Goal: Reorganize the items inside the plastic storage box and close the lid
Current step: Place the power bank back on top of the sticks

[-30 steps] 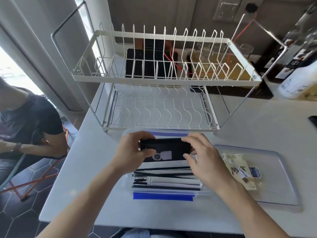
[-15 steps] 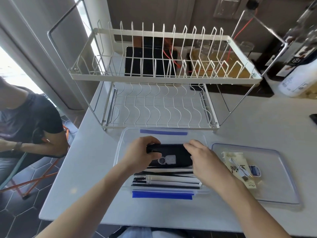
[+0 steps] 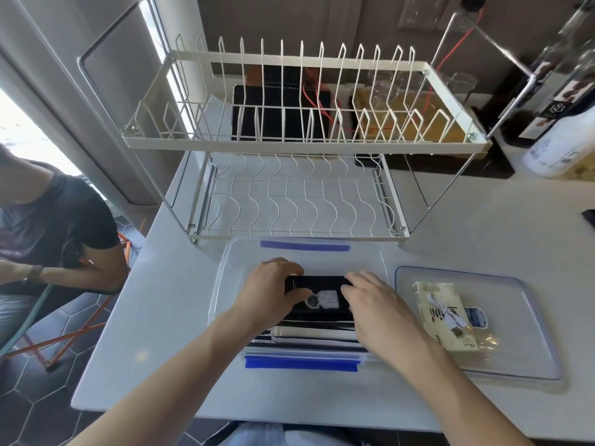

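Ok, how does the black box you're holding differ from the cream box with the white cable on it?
The black rectangular box sits inside the clear plastic storage box, gripped by the left hand and right hand; the cream rectangular box lies untouched on the clear lid beside it. The black one lies crosswise, the cream one lengthwise. The cream one carries a coiled white cable. Both are flat printed cartons.

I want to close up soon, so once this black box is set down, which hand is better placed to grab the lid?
Probably the right hand. The lid lies right of the storage box, on that hand's side. The left hand would have to cross over. A cream packet and cable lying on it need moving first.
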